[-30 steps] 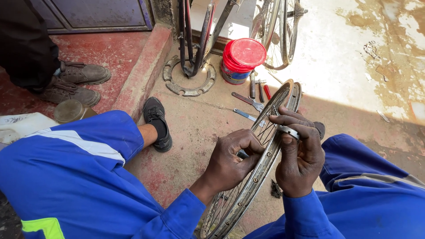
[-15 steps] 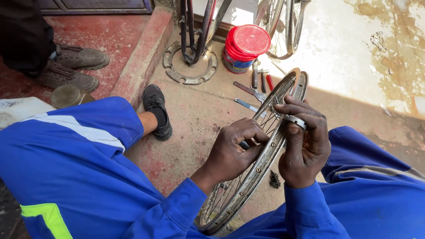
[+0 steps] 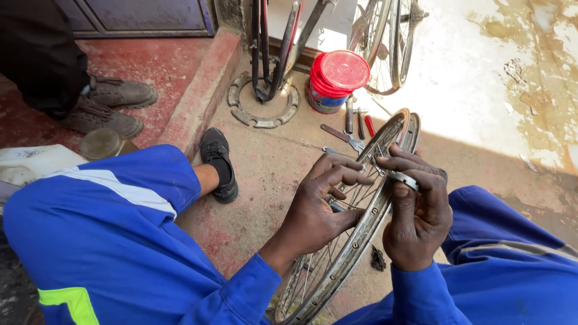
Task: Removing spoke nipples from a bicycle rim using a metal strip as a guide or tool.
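From the head camera, a bare bike wheel rim [image 3: 355, 241] stands tilted between the knees, over the concrete floor [image 3: 265, 174]. The left hand [image 3: 319, 204] curls around its spokes. The right hand [image 3: 418, 216] pinches a small metal tool [image 3: 402, 179] on the rim. A red bucket [image 3: 337, 78] sits well behind.

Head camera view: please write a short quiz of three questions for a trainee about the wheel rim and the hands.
1. True or false: the wheel rim lies flat on the ground.
2. Which hand holds the small metal tool at the rim? A) left hand B) right hand
3. What colour is the lid of the bucket behind the rim?

Key:
1. False; it stands upright between the knees, held by both hands.
2. B.
3. Red.
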